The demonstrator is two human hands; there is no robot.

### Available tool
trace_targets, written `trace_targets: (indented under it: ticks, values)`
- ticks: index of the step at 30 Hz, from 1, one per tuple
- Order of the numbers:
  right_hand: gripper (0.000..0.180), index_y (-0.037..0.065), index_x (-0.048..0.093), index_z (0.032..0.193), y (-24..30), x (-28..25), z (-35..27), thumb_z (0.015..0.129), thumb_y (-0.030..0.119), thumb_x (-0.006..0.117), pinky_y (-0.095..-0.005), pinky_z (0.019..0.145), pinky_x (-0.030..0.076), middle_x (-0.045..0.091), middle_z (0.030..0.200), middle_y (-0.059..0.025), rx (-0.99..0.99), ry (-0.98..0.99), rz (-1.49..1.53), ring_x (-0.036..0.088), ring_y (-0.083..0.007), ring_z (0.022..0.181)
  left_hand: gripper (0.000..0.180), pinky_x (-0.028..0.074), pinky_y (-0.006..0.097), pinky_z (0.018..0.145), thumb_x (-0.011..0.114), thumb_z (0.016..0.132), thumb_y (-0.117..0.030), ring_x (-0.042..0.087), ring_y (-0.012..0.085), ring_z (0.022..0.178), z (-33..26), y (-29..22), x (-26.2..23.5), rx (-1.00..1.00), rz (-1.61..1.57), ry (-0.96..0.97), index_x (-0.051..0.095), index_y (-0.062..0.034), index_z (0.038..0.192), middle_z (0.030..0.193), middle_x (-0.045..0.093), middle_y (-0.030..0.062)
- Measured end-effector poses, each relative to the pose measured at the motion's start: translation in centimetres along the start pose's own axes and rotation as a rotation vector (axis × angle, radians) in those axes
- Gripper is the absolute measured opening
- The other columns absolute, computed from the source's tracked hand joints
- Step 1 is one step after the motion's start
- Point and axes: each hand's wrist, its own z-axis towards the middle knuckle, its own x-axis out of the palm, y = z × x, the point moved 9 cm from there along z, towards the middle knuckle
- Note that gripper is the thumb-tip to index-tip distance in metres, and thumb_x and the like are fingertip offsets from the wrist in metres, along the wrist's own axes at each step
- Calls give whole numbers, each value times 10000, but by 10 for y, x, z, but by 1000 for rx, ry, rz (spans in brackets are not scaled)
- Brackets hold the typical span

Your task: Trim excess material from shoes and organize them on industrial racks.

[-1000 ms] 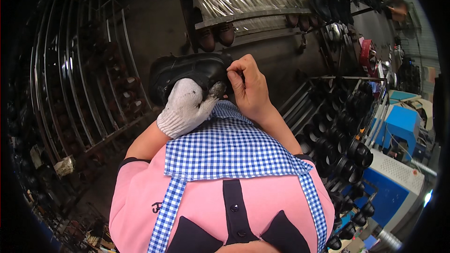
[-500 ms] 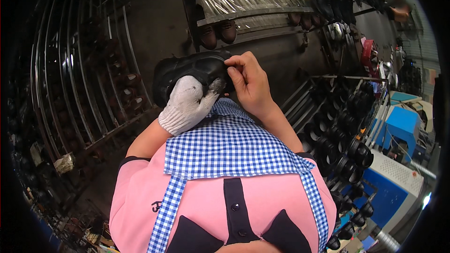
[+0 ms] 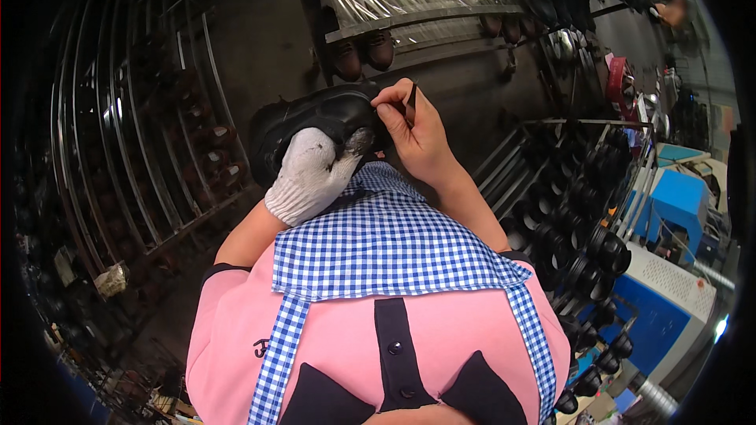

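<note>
A black shoe (image 3: 315, 114) is held in front of my apron, lying sideways. My left hand (image 3: 311, 169), in a white knitted glove with a blackened thumb, is closed around the shoe's near side. At the shoe's right end my bare right hand (image 3: 413, 130) is closed in a pinch, thumb against forefinger, close to the shoe's edge. A thin black strip (image 3: 413, 94) sticks up between its fingers; its lower part is hidden in the hand. Whether the strip joins the shoe I cannot tell.
Ahead stands a rack (image 3: 425, 20) with shiny wrapped shelves and brown shoes (image 3: 379, 50). A metal rack (image 3: 118, 110) of shoes is at the left. To the right is another rack holding several black shoes (image 3: 555, 205), with a blue and white machine (image 3: 646, 315) beyond it.
The shoe has shifted slightly left in my gloved hand. My right hand has moved a little up and left, and the thin black strip now shows between its fingers.
</note>
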Motion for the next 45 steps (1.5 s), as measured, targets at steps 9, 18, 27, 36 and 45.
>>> trace_targets:
  ticks: [9,18,27,36,45]
  values:
    - [149,24,639,886,66,-7,-9,747,-9,682,-263,495,487,618,821,-73,-370,-74,-669,620,-193,583,151,491,364,615,615,836,-100,600,348,693,1,3,-2,91,156,-51,630,28,915,797,631,187]
    - [204,21,620,829,69,-13,-6,651,-69,665,-228,460,449,598,747,-59,-411,-133,-596,577,-132,521,180,498,356,642,633,798,-60,607,328,739,1,7,5,100,245,17,616,11,962,853,634,171]
    - [185,19,621,833,47,-26,3,683,-87,648,-181,474,388,570,724,-24,-134,-52,-247,516,-56,540,149,491,338,640,586,857,-64,601,303,698,7,-8,-2,129,-43,-10,600,-5,994,807,618,158]
    - [219,44,581,824,65,-6,2,645,-61,649,-248,485,472,560,716,-38,-377,123,-866,589,-177,548,173,489,342,682,574,860,-68,605,332,752,5,-4,-1,129,139,14,611,-4,1016,861,634,179]
    - [113,12,570,782,20,-45,-17,700,-29,636,-228,484,436,540,677,-56,-176,-342,-440,535,-106,522,169,487,338,634,586,870,-116,608,322,692,15,17,18,-78,17,114,631,9,973,772,634,179]
